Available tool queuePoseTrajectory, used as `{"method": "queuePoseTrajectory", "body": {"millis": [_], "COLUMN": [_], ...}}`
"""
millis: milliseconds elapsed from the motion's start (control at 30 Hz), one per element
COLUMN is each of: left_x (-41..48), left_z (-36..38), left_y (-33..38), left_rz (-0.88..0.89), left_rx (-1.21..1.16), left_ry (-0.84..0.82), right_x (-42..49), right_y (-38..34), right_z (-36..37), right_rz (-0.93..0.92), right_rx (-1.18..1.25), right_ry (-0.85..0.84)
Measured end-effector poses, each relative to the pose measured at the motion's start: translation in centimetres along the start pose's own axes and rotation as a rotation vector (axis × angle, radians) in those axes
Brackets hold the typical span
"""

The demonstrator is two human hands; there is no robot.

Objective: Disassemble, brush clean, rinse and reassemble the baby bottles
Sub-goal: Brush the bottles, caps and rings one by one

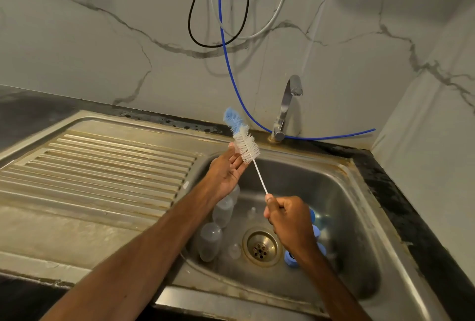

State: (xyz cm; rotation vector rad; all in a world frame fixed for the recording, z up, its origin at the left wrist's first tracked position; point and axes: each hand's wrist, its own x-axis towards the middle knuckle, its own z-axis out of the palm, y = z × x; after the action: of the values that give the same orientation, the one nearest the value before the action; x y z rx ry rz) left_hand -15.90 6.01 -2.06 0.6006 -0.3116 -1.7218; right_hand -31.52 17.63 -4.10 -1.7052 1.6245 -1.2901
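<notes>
— Above the sink, between the hands: bottle brush, bristle end up and away from the person. Right hand clenched round the lower end of the thin handle. Left hand released, palm up, fingers flat against the white bristles.

— Task items?

— Two clear bottles lie in the basin under the left forearm, apparently without rings. Blue rings sit below the right wrist. A clear teat lies just left of the drain. Tap beyond both hands, no water seen running.

— Step, by judgement?

— Disassembly looks done and brushing is not yet begun. To do it well, the left hand should take one bottle by its body, mouth tilted toward the right hand. The brush should enter straight, reach the base, then twist. The handle looks likely to flex, so a grip nearer the bristles would give better control.
</notes>
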Motion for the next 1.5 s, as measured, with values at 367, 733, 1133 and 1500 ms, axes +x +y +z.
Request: {"method": "queuePoseTrajectory", "body": {"millis": [367,733,1133,1500], "left_x": [-0.6,2.4,2.2,2.7], "left_z": [0.8,-3.2,-2.9,-3.0], "left_y": [-0.5,5.4,4.5,2.6], "left_rz": [-0.035,0.113,0.061,0.100], "left_rx": [0.156,-0.006,0.004,0.356], "left_ry": [-0.108,0.069,0.035,-0.019], "right_x": [0.9,1.5,-0.9,-1.8], "right_y": [0.2,2.8,4.9,5.2], "right_z": [-1.1,-5.2,-8.5,-9.4], "right_rz": [-0.013,-0.052,-0.036,0.001], "right_rx": [0.023,-0.165,-0.281,-0.462], "right_ry": [0.059,-0.169,-0.069,0.023]}}
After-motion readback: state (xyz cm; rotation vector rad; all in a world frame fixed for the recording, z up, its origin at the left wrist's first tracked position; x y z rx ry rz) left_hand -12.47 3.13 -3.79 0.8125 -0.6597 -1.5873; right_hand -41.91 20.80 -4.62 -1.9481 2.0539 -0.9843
